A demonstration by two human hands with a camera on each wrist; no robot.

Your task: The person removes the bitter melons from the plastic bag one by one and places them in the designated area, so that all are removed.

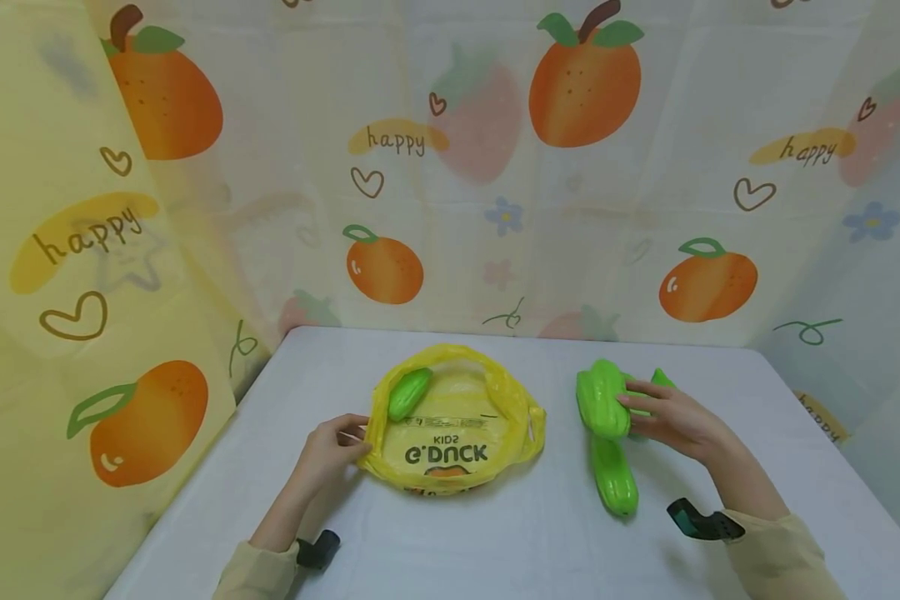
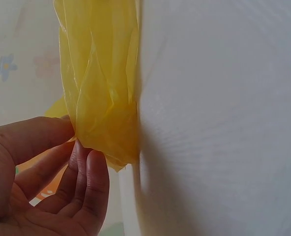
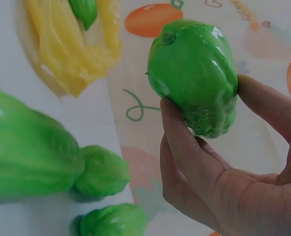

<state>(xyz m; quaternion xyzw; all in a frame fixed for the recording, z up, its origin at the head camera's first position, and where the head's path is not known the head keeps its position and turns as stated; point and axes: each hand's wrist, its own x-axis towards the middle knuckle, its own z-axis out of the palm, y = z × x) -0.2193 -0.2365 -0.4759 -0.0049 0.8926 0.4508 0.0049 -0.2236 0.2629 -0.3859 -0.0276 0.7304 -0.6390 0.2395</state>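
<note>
A yellow plastic bag (image 1: 450,486) with its mouth open faces up on the table, a small green oblong vegetable (image 1: 410,394) inside it. My left hand (image 1: 328,454) pinches the bag's left rim between thumb and fingers; the left wrist view shows the yellow film (image 2: 99,88) at the fingertips. On the right, my right hand (image 1: 678,419) holds a green chayote (image 1: 602,398) off the table, thumb on one side and fingers on the other, plain in the right wrist view (image 3: 194,73). Below it lies a long green gourd (image 1: 615,482).
Two smaller green lumpy vegetables (image 3: 103,171) lie close to the gourd's end in the right wrist view; in the head view the right hand partly hides that spot, where a green tip (image 1: 662,377) shows. A white cloth (image 1: 450,550) covers the table. Fruit-printed curtains (image 1: 270,208) surround it.
</note>
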